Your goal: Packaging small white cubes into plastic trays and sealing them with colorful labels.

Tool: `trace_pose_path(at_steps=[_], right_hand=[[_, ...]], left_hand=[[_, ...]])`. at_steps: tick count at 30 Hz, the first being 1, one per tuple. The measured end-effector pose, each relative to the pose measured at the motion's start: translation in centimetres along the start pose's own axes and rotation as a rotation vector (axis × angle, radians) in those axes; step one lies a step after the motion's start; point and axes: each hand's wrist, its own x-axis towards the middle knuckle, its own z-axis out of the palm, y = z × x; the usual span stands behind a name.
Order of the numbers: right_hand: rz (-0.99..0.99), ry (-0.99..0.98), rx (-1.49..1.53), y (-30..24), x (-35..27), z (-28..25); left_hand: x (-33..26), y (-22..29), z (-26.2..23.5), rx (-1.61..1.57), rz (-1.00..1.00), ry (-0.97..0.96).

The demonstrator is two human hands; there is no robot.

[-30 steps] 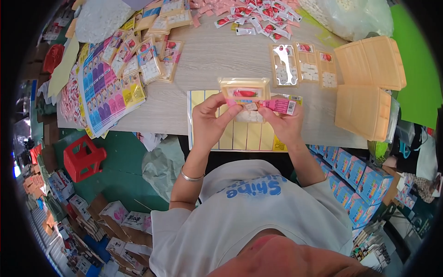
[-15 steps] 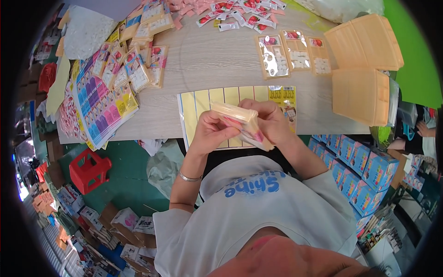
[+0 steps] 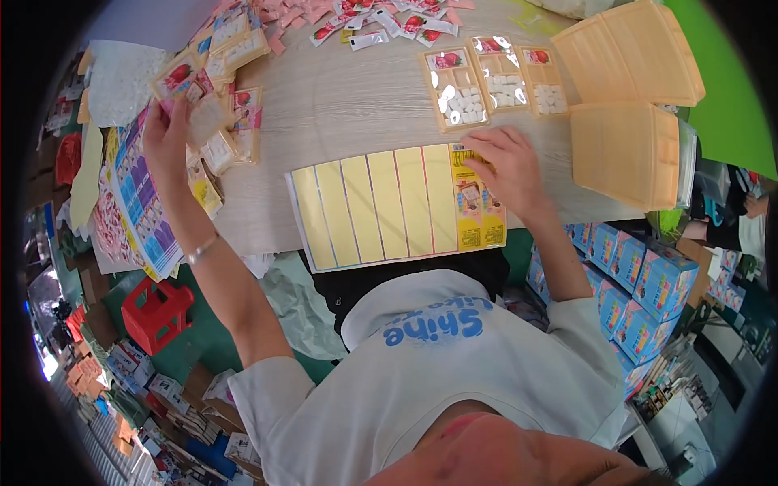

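Well left of the sheet, the left hand pinches a box slanting toward it; the loosely open right hand overhangs the sheet's far right corner.

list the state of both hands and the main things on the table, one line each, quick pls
left hand: holding a tray pack
right hand: empty, fingers loosely bent
yellow-panelled sheet: lying flat
three tray packs at right: filled with white pieces, side by side
orange trays: stacked
strawberry sachets: loose, scattered
packs at left: heaped, overlapping
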Motion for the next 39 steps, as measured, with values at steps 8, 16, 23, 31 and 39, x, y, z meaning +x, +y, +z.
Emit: trace_pose_path(at_steps=[8,16,23,31,39], right_hand=[[0.139,-0.010,0.004,1.4,-0.3,2.3],[-0.153,0.112,-0.111,1.6,-0.4,2.6],[-0.305,0.108,-0.176,1.3,0.2,1.1],[-0.179,-0.709,0.795,-2.7,-2.2,-16.3],[-0.095,-0.162,1.585,-0.9,-2.1,-14.3]], left_hand=[[-17.3,5.9,20.7,0.270,0.587,-0.422],[-20.7,4.4,25.7,0.295,0.550,-0.400],[-21.5,4.1,26.6,0.355,0.534,-0.320],[-21.3,3.6,24.6,0.459,0.425,-0.208],[-17.0,9.6,32.7,0.702,0.764,-0.333]])
